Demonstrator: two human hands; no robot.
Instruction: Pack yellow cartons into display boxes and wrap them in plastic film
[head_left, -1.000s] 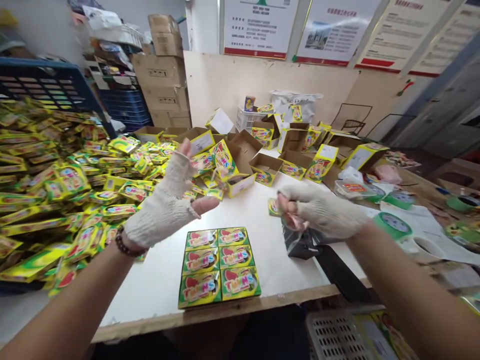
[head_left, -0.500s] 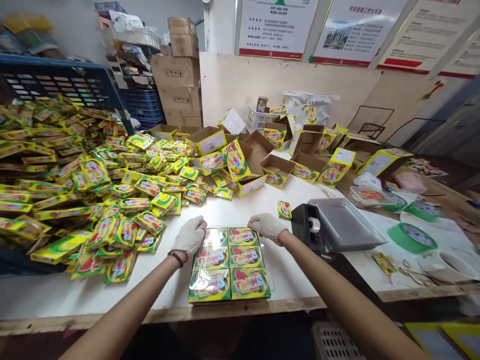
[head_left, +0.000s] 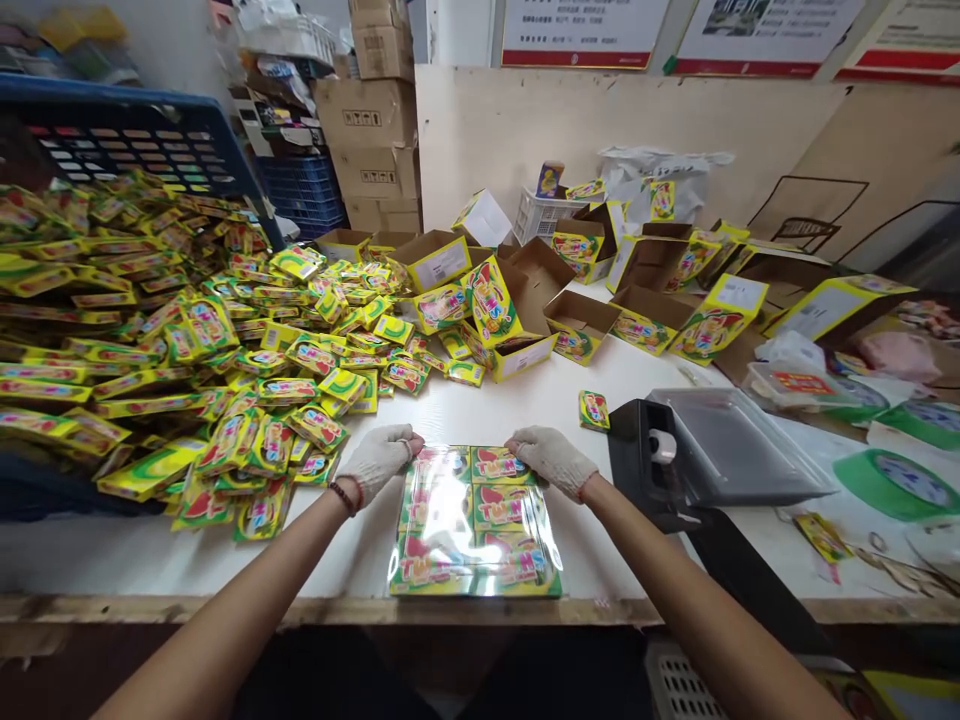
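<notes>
Rows of small yellow-green candy boxes (head_left: pixel 431 575), printed with a watermelon slice, lie flat and side by side at the table's front edge. Over them is a clear plastic sheet (head_left: pixel 450 510) with strong glare on it. My left hand (head_left: pixel 377 465), in a white knit glove with bare fingertips, pinches the sheet at its far left corner. At the far right corner my right hand (head_left: pixel 553 460), gloved the same way, has its fingers closed on the sheet's edge. Whether the fingers also press on the boxes below is hidden.
A big heap of loose candy boxes (head_left: pixel 292 355) spills from a blue crate (head_left: pixel 150 95) at left. Open display cartons (head_left: pixel 581 315) stand along the back. To the right are a black tape dispenser (head_left: pixel 637 450), a stack of clear plastic sheets (head_left: pixel 739 445) and green tape rolls (head_left: pixel 896 485).
The clear sheet has shifted over the boxes and now catches more glare. Both hands stay at its far corners, my right fingers now closer on the edge. The camera view has tilted down and turned slightly left.
</notes>
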